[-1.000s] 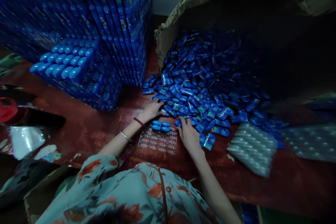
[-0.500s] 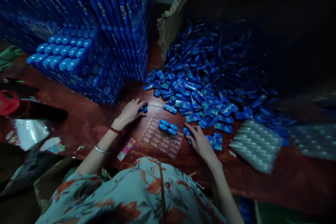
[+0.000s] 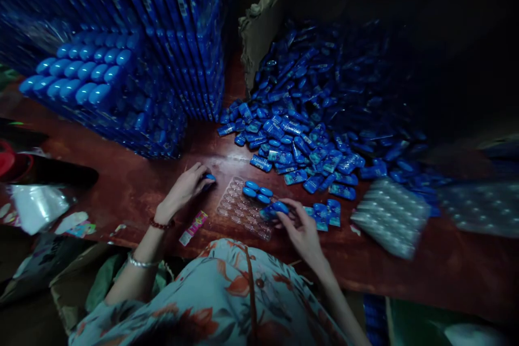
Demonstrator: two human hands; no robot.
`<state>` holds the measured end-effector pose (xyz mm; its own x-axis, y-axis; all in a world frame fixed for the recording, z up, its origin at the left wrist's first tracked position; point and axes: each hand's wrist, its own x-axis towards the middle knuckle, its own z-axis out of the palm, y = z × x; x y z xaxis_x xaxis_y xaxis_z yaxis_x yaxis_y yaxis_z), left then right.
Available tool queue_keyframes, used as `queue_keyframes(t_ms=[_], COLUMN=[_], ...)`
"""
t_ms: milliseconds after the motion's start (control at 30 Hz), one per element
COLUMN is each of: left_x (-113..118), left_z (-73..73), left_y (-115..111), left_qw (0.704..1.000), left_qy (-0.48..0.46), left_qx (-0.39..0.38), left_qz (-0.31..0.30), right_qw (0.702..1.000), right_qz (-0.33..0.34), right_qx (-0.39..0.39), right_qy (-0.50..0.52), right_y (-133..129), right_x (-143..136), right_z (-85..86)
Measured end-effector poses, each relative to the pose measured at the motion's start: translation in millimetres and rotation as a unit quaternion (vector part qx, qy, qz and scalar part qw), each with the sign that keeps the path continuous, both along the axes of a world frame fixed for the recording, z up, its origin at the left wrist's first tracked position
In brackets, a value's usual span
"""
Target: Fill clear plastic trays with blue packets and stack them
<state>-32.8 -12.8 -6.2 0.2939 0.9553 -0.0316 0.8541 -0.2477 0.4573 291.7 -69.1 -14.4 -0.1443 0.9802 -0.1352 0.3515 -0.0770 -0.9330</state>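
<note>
A clear plastic tray with moulded pockets [image 3: 239, 215] lies before me, several blue packs [image 3: 258, 192] standing upright in its far part. Just left of it, my left hand [image 3: 187, 188] pinches a small blue pack [image 3: 210, 177] above the table. My right hand [image 3: 299, 226] grips another blue plastic-wrapped pack [image 3: 277, 208] over the tray's right edge, thumb and fingers closed on its side. Beyond the tray spreads a heap of loose blue packs [image 3: 284, 140]. A few more packs [image 3: 327, 213] lie flat just right of my right hand.
Filled trays of blue packs stand stacked at the left [image 3: 121, 92]. A torn cardboard box [image 3: 259, 27] lies open behind the heap. Stacked empty clear trays [image 3: 391, 216] sit to the right. A pink strip [image 3: 193, 228] and a dark bottle with a red lid [image 3: 52, 167] are at left.
My right hand has lifted its blue pack from the table and brought it left over the tray's edge. My left hand has shifted slightly left and nearer me, still holding its pack.
</note>
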Motion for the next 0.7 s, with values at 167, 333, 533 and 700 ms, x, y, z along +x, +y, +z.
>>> queue_keyframes(t_ms=[167,333,533,700], left_x=[21,56,76,68], left_z=[14.8,10.9,-17.5,-19.5], left_y=[-30,-46,-42,-34], left_qw=[0.987,0.962,0.969,0.965], left_qy=[-0.153,-0.256,-0.194,-0.1], left_qx=[0.034,0.062,0.139,0.197], left_qz=[0.045,0.066,-0.068,-0.141], right_qw=[0.958,0.897,0.847,0.85], right_qz=[0.049,0.147,0.221,0.215], right_qx=[0.24,0.304,0.277,0.295], right_qy=[-0.146,-0.284,-0.396,-0.38], right_y=[-6,3,14,24], right_x=[-23,-15,-31,-31], right_z=[-26.7,-15.5,6.7,3.9])
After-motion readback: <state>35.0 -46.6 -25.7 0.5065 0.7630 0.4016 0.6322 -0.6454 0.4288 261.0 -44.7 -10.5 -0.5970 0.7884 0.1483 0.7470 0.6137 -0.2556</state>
